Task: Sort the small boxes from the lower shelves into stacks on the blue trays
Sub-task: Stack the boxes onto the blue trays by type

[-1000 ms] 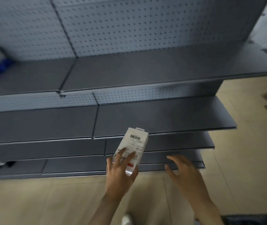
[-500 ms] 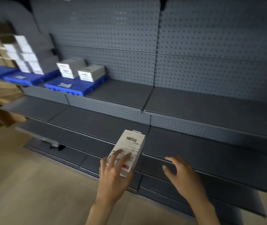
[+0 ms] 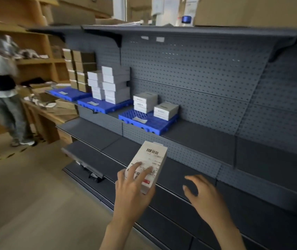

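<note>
Left hand (image 3: 133, 192) grips a white box (image 3: 149, 165): two fingers lie across the labelled face, the rest wrap its near end. The box is in the air, tilted, barcode end away from the person, over the lower grey shelves (image 3: 180, 177), below and in front of the nearest blue tray (image 3: 144, 123).

Right hand (image 3: 203, 195): fingers loosely spread and a little bent, holding nothing, apart from the box on its right side.

The nearest blue tray carries two short stacks of white boxes (image 3: 145, 101). The middle tray (image 3: 102, 106) bears taller white stacks (image 3: 115, 85). The far tray (image 3: 66, 92) holds brown boxes (image 3: 80, 69).

Another person (image 3: 1, 83) stands at far left, blurred.
</note>
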